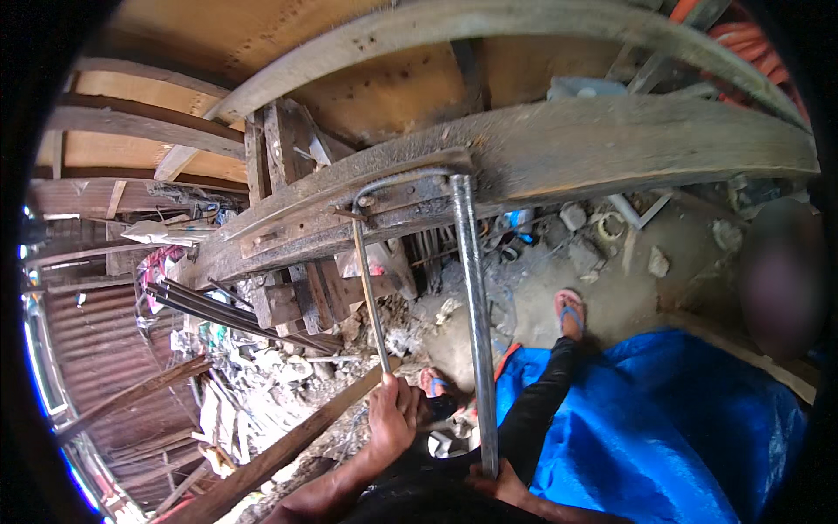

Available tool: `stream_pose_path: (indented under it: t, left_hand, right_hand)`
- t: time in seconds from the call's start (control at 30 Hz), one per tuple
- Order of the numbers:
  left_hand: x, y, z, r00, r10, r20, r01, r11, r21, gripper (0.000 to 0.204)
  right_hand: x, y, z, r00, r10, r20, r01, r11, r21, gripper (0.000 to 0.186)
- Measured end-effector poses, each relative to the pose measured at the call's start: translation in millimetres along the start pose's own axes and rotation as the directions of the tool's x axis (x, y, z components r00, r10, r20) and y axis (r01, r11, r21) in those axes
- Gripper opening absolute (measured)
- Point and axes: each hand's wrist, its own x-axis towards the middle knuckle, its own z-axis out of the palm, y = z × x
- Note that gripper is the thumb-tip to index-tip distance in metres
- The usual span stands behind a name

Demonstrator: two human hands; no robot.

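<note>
My left hand is closed around the lower end of a thin metal rod. That rod slants up to a wooden bench beam, where it meets short metal pegs. My right hand, low in the picture, grips the bottom end of a long grey metal pipe. The pipe's far end lies over the beam, next to the end of a curved metal bar. This bar arcs back toward the pegs; whether it is one piece with the thin rod I cannot tell.
Several dark rods jut out below the beam at left. A blue tarp covers the ground at right. A long plank slants across the lower left over rubble. My feet in flip-flops stand beneath the beam.
</note>
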Motion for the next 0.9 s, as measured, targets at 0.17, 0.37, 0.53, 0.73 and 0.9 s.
stream_pose_path:
  t: [0.17, 0.37, 0.53, 0.73, 0.9]
  left_hand:
    - [-1.1, -3.8, 13.3, 0.993, 0.041, 0.108, -0.024, 0.988, -0.151, 0.051]
    - [2.3, -6.8, 17.9, 0.982, 0.068, 0.179, -0.016, 0.960, -0.280, 0.054]
    - [15.0, -12.6, 0.8, 0.965, 0.058, 0.257, 0.005, 0.971, -0.240, 0.056]
    - [8.0, -5.5, 5.6, 0.960, 0.039, 0.278, 0.046, 0.955, -0.294, 0.054]
    - [4.4, 0.3, 11.3, 0.989, -0.001, 0.146, 0.043, 0.958, -0.285, 0.054]
  right_hand:
    - [-49.7, 14.4, -12.7, 0.996, 0.041, 0.078, -0.049, 0.993, 0.103, 0.019]
    - [-62.5, 51.9, -11.2, 0.997, 0.045, 0.065, -0.058, 0.978, 0.202, 0.033]
    - [-45.0, 50.5, -8.1, 0.997, -0.013, 0.071, -0.004, 0.969, 0.248, 0.032]
    - [-53.3, -12.4, 8.9, 0.999, -0.030, 0.025, 0.022, 0.959, 0.281, 0.028]
    - [-42.9, -36.1, 23.9, 0.997, -0.049, 0.067, 0.028, 0.956, 0.291, 0.025]
